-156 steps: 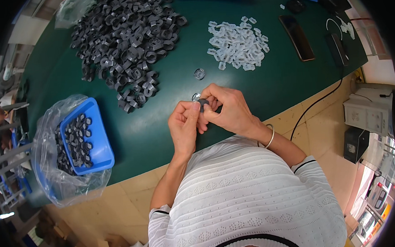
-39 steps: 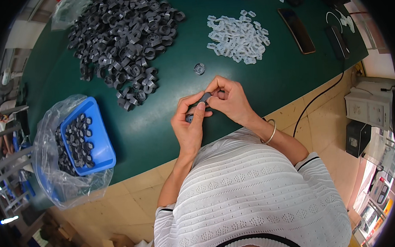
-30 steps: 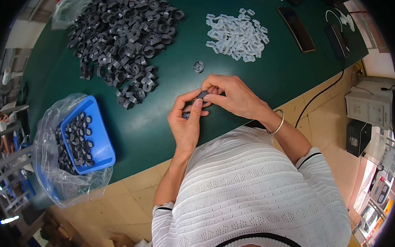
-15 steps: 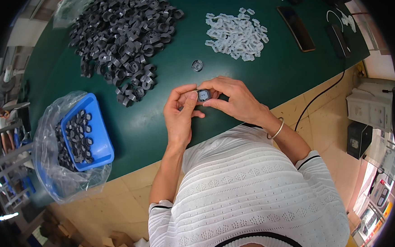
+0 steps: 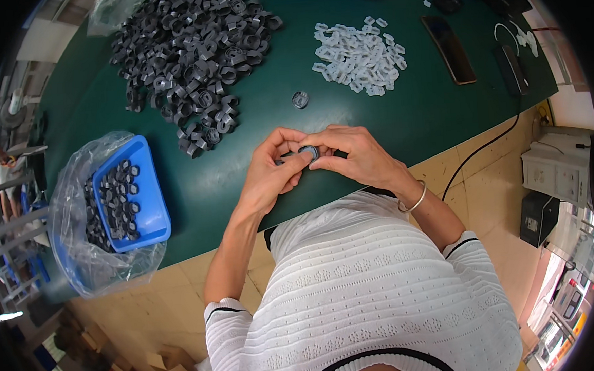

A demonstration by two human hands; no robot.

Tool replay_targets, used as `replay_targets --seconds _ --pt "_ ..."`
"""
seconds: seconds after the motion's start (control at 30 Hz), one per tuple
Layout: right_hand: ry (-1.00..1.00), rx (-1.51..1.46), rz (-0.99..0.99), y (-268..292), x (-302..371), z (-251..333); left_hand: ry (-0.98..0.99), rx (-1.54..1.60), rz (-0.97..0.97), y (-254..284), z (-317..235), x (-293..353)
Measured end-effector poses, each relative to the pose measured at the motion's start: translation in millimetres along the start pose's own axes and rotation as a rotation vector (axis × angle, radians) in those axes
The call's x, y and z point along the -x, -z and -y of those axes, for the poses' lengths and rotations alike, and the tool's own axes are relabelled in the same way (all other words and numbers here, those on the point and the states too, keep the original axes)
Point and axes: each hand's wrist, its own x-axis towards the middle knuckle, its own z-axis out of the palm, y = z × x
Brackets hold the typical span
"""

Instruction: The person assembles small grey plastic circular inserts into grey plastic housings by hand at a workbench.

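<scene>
Close to the near table edge, both hands pinch one small dark grey plastic housing (image 5: pixel 313 150) with a paler inside. My left hand (image 5: pixel 264 177) is closed, its thumb pressed over the housing's face and covering much of it. A bit of something dark shows between its fingers, too hidden to name. From the other side, my right hand (image 5: pixel 363 155) grips the housing between thumb and fingers. A lone dark housing (image 5: pixel 300 99) lies just beyond the hands. Farther off are a large heap of dark grey housings (image 5: pixel 197 55) and a smaller pile of translucent white plastic pieces (image 5: pixel 361 59).
A blue tray (image 5: pixel 154 201) of dark parts stands at the left with a clear plastic bag (image 5: pixel 77 263) around it. On the right of the green table (image 5: pixel 408 117) lie a phone (image 5: pixel 449 50) and a black device with cables (image 5: pixel 511 69).
My left thumb has moved over the housing's face, which showed openly before. Both hands sit slightly lower, and the whole view has shifted a little.
</scene>
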Motion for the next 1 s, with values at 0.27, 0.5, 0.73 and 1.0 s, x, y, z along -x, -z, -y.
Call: replay_targets --seconds 0.27,0.5,0.73,1.0 --pt "-0.084 -0.068 0.023 -2.9 4.3 -7.3 -0.122 -0.049 -0.016 -1.4 16.2 -2.2" --pt "-0.398 -0.190 0.165 5.5 -6.0 -6.4 -0.226 0.144 -0.053 -3.3 27.3 -2.4" --pt "-0.234 -0.085 -0.145 -5.1 -10.6 10.6 -0.078 0.397 -0.056 -4.7 27.3 -5.4" --pt "-0.088 0.287 -0.195 -11.6 -9.4 8.2 -0.182 0.188 -0.115 -16.6 29.3 -5.1"
